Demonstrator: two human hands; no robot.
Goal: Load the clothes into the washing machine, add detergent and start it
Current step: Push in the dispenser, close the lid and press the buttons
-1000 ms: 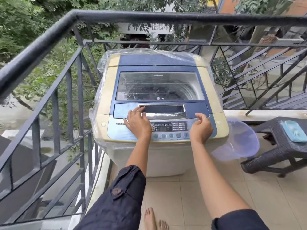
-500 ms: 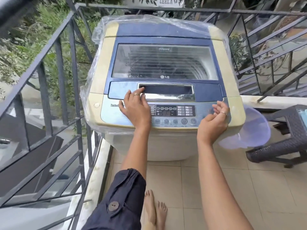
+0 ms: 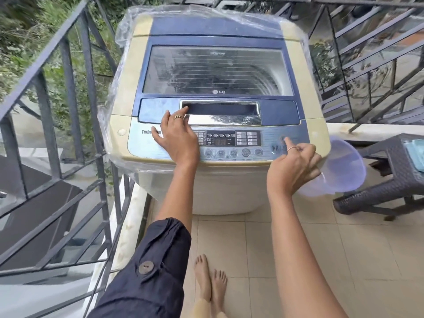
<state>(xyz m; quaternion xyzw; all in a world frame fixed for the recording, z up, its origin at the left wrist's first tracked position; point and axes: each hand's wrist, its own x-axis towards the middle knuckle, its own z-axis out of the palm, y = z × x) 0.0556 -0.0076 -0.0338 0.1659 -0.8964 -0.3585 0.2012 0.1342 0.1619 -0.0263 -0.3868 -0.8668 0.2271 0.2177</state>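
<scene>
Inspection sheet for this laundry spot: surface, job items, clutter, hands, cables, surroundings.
Surface: tiled floor, bare feet on it.
Job's things: washing machine, lid shut, clear plastic film over its top; no clothes or detergent seen outside it.
Clutter: translucent purple tub at the machine's right side; dark woven stool beyond it.
Hands: left hand flat on the control panel; right hand with index fingertip at a button on the panel's right end.
Cables: nothing seen.
Surroundings: metal railing, greenery behind.

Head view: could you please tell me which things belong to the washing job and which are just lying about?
Job: washing machine, lid, control panel, left hand on the panel, right hand pointing at its right end.
Lying about: plastic basin, wicker stool, railing.
</scene>
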